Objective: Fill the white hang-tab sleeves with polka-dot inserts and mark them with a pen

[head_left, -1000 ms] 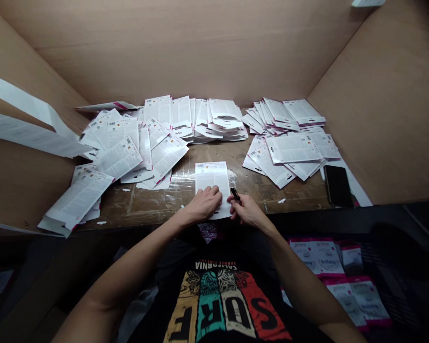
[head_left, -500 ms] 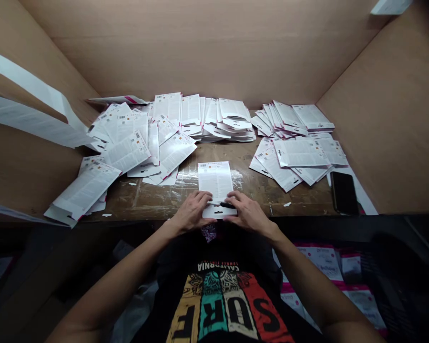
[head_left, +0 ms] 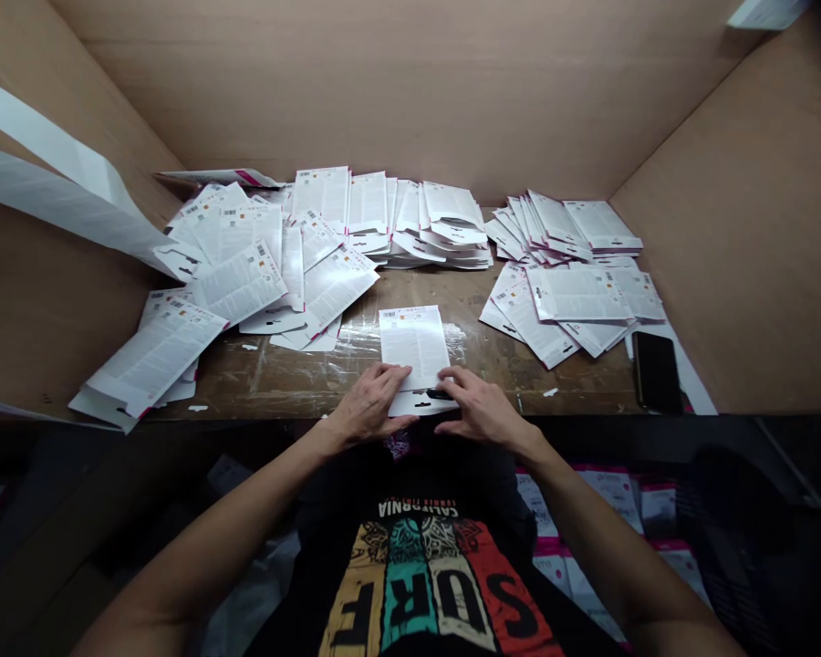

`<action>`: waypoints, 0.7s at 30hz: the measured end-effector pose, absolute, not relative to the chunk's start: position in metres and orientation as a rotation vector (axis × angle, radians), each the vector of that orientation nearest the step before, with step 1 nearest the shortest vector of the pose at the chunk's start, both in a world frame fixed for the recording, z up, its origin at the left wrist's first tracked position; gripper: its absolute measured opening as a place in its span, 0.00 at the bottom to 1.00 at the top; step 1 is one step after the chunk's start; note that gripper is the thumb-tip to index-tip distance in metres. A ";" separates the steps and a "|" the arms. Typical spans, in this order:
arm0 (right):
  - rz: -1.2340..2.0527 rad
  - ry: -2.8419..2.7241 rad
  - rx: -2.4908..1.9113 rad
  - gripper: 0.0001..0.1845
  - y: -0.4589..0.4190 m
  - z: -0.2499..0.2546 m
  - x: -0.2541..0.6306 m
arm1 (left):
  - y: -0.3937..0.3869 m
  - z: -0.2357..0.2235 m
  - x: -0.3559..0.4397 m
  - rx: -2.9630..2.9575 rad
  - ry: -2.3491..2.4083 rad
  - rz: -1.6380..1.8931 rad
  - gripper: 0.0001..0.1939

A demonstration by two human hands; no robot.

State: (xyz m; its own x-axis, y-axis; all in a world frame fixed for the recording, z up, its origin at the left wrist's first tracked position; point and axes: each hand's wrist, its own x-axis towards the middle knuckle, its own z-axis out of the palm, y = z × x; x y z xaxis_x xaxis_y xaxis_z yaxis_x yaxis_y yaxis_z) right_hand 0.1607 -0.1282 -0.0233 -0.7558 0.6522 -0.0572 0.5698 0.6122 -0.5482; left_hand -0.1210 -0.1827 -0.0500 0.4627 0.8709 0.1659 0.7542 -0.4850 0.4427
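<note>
A white printed package card (head_left: 414,342) lies flat at the near edge of the worn wooden table (head_left: 493,360). My left hand (head_left: 369,406) presses on its lower left corner with the fingers curled down. My right hand (head_left: 479,409) rests on its lower right corner and holds a small black object (head_left: 440,394) against the card, under the fingertips. Both hands sit side by side at the table's front edge.
Heaps of the same white cards cover the left (head_left: 246,265), the back middle (head_left: 417,219) and the right (head_left: 567,274). A black phone (head_left: 655,359) lies at the right edge. Brown board walls (head_left: 739,219) enclose the table. More packets (head_left: 608,511) lie below at my right.
My left hand slid off the card's middle to its lower left corner. My right hand turned the black object from upright to flat across the card's bottom edge.
</note>
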 end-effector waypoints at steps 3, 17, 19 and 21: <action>0.685 -2.681 -1.211 0.18 -0.122 -0.031 0.142 | -0.177 -0.055 -0.117 2.380 1.446 0.615 0.26; 1.204 -1.892 -1.653 0.23 -0.157 -0.038 0.125 | -0.231 -0.085 -0.097 2.776 1.367 0.682 0.16; 1.539 -1.524 -1.450 0.28 -0.149 -0.032 0.132 | -0.229 -0.088 -0.098 2.789 1.249 0.764 0.17; 1.545 -1.272 -1.409 0.31 -0.134 -0.014 0.152 | -0.220 -0.079 -0.117 2.791 1.153 0.836 0.19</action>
